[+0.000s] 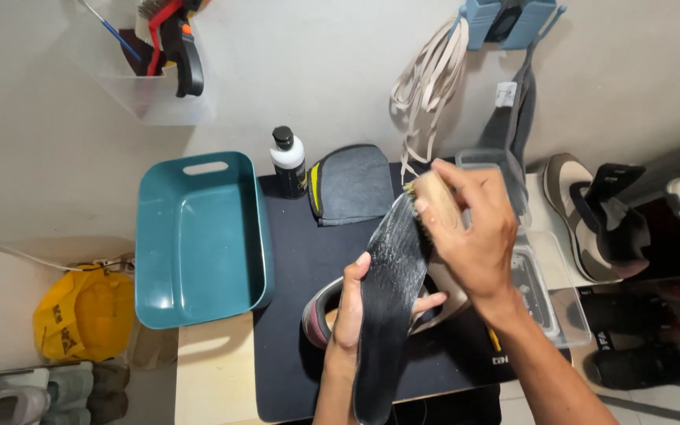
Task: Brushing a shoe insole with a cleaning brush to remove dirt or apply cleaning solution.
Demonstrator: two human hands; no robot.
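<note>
Insole [391, 291], black and wet, is held upright above the dark mat [293, 260]. Left hand [352, 303] grips its lower half. Right hand [474, 228] is closed around 1 wooden brush [434, 197], bristles touching the insole's upper end. Teal basin [198, 236] sits left of the mat.

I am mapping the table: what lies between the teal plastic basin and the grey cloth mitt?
In the head view, a black bottle with white label stands between the teal plastic basin and the grey cloth mitt.
</note>
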